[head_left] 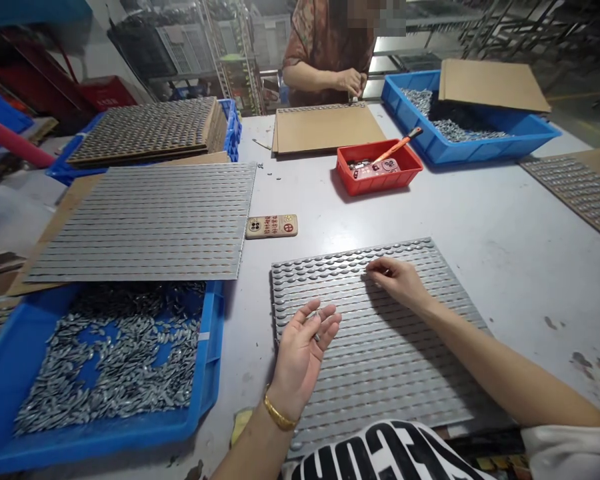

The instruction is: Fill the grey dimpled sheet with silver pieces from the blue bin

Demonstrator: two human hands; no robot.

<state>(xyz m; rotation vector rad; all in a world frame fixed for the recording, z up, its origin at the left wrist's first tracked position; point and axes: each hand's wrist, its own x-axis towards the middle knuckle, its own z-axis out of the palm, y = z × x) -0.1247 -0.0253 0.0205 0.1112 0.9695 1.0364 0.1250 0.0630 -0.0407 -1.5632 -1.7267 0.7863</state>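
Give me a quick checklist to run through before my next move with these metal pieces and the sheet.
Left hand loaded: ok, small silver pieces sit against the curled fingers.
Right hand placed: ok, its fingertips rest on the upper rows of the ridged metal sheet.
Lower rows of that sheet filled: cannot tell, too blurred.
Blue bin stocked: ok, it holds a heap of silver pieces.
Phone in a patterned case: ok, it lies apart from the sheet under the hands.
Table free of strays: not ok, a few small loose pieces lie near the cardboard.
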